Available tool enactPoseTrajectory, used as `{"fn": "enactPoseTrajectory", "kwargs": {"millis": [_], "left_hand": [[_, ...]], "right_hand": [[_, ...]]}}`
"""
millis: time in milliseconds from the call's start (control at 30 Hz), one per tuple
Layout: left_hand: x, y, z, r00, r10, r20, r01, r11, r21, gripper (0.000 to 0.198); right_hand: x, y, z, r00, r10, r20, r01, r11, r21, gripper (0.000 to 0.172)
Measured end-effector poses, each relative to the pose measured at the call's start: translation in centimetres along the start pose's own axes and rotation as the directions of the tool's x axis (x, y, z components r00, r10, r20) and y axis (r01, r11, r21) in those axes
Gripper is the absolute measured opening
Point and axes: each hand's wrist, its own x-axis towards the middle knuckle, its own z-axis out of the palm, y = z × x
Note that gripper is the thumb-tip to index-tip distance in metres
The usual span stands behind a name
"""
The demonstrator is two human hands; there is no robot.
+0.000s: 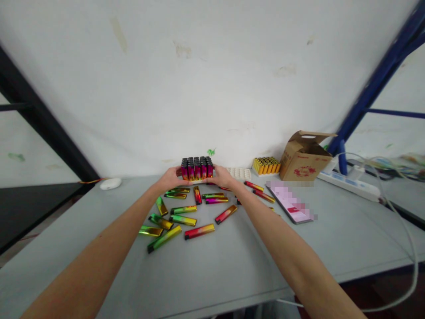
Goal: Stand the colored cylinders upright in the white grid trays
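Note:
A white tray [196,182] packed with upright purple lighters [197,169], black tops upward, is held between my two hands near the wall. My left hand [170,179] is closed around its left end, and my right hand [222,176] grips the right end. Below them, loose lighters lie scattered on the table: green-gold ones such as the green lighter [165,238] to the left, and reddish ones such as the red lighter [199,231] toward the middle. My right forearm partly hides a few more.
Behind my right hand lies a white holed tray [241,173]. A block of yellow lighters [266,165] stands beside an open cardboard box [304,159]. Farther right are a phone [289,203] and a power strip [350,185]. A white rounded device [110,184] sits at left.

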Motion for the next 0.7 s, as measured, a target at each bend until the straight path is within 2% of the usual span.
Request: {"fn": "enactPoseTrajectory", "kwargs": {"millis": [233, 333, 500, 567, 700], "left_hand": [[-0.6, -1.6, -1.9, 0.999, -0.051, -0.008, 0.05, 0.998, -0.047, 0.064], [-1.2, -2.3, -2.0, 0.996, -0.087, -0.013, 0.086, 0.994, -0.072, 0.069], [-1.2, -3.0, -1.5, 0.999, -0.049, -0.013, 0.047, 0.991, -0.124, 0.069], [-0.8, -3.3, -1.3, 0.998, -0.05, -0.049, 0.046, 0.995, -0.091, 0.063], [-0.1, -3.4, -1.2, 0.987, -0.076, -0.143, 0.09, 0.992, 0.091, 0.051]], "right_hand": [[1.3, -1.2, 2.2, 0.999, 0.029, 0.036, -0.025, 0.993, -0.111, 0.063], [1.3, -1.4, 3.2, 0.997, 0.063, 0.051, -0.055, 0.988, -0.146, 0.06], [1.2, -1.7, 4.0, 0.993, 0.102, 0.052, -0.091, 0.978, -0.19, 0.054], [1.3, -1.6, 3.8, 0.992, 0.116, 0.057, -0.102, 0.974, -0.204, 0.053], [0.5, -1.1, 2.2, 0.99, 0.116, 0.076, -0.089, 0.95, -0.3, 0.046]]}}
